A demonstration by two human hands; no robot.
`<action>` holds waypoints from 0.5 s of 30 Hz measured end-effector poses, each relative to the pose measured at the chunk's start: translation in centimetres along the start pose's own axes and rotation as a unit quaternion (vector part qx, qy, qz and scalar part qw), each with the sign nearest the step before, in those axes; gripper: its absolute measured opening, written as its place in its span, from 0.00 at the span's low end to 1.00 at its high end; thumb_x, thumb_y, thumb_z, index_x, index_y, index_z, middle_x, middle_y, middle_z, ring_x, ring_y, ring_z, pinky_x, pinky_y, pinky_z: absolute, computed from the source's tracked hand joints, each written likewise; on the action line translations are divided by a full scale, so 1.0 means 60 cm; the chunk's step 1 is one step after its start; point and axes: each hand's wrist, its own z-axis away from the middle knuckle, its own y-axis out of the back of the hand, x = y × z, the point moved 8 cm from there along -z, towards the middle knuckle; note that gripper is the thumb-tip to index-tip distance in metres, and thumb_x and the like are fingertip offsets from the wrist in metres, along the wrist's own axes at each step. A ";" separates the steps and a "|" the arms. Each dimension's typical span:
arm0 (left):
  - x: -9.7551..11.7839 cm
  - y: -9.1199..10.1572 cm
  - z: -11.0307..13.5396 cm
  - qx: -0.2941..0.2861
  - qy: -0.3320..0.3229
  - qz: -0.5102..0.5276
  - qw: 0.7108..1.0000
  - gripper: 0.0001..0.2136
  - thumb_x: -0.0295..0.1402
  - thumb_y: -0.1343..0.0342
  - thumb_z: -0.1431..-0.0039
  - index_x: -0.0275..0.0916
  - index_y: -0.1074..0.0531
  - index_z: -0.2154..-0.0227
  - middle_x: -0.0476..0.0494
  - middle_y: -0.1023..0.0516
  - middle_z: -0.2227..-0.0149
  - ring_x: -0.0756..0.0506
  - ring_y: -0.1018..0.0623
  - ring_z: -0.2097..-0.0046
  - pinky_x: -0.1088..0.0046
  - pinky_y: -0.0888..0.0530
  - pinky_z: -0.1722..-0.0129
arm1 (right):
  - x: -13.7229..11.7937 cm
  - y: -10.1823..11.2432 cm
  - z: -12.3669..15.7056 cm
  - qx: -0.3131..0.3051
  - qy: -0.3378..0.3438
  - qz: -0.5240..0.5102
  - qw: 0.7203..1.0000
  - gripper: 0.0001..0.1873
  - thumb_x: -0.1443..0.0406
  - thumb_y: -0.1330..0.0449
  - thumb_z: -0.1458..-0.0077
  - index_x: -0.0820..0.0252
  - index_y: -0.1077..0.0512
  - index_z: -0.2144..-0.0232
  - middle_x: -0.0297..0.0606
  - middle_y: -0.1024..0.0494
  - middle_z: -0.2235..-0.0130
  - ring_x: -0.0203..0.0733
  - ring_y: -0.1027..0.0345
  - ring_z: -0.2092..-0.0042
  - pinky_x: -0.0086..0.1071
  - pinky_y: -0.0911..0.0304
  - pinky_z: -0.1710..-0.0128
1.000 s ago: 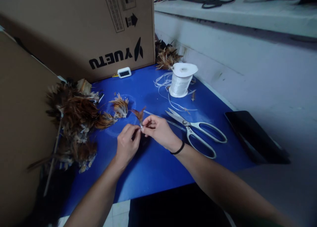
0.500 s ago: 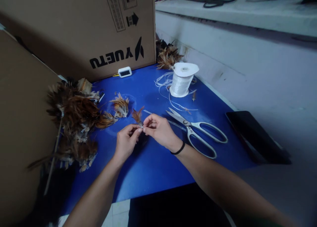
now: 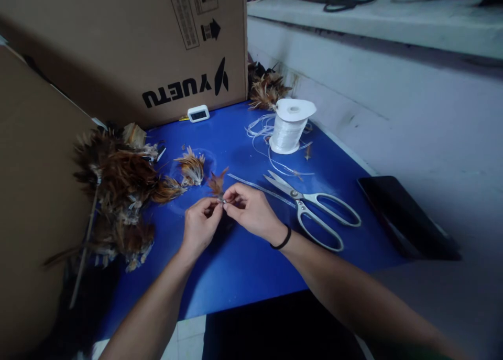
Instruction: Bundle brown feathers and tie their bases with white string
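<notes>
Over the blue table, my left hand and my right hand meet, fingertips pinched together. Between them is a small bunch of brown feathers, its tips pointing up and away from me. Both hands grip its base, which the fingers partly hide. Just beyond lie loose feather bunches, left of the held one. To the right of my right hand, a pair of scissors rests with blades slightly apart. A cut strip of white ribbon lies partly behind my right hand.
A white ribbon spool stands at the back right, loose ribbon around it. A large feather heap covers the left side. A cardboard box walls off the back. A white digital timer and a black phone-like slab lie around.
Both hands have shifted very slightly, with the fingertips moving a little left around the feather base. The feather bunch tilts a touch differently. Everything else stays put.
</notes>
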 end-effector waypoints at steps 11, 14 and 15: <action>0.024 -0.001 0.003 -0.008 -0.070 -0.110 0.991 0.06 0.29 0.48 0.46 0.37 0.29 0.76 0.51 0.29 0.78 0.52 0.32 0.75 0.77 0.36 0.74 | -0.032 -0.009 0.008 -0.032 0.101 0.167 0.980 0.11 0.71 0.50 0.43 0.57 0.30 0.61 0.38 0.30 0.61 0.37 0.34 0.60 0.33 0.37 0.58; 0.028 -0.004 0.004 -0.011 -0.081 -0.112 0.990 0.05 0.29 0.48 0.46 0.37 0.27 0.74 0.50 0.28 0.77 0.52 0.31 0.75 0.77 0.35 0.73 | -0.034 -0.010 0.007 -0.036 0.098 0.191 0.976 0.09 0.71 0.51 0.43 0.58 0.32 0.66 0.37 0.31 0.63 0.37 0.34 0.63 0.32 0.38 0.61; 0.029 -0.004 0.004 -0.011 -0.082 -0.114 0.990 0.05 0.29 0.48 0.46 0.37 0.27 0.73 0.50 0.28 0.76 0.52 0.31 0.75 0.77 0.35 0.73 | -0.034 -0.010 0.007 -0.038 0.096 0.198 0.975 0.08 0.71 0.51 0.43 0.59 0.32 0.67 0.37 0.31 0.64 0.36 0.35 0.64 0.32 0.38 0.62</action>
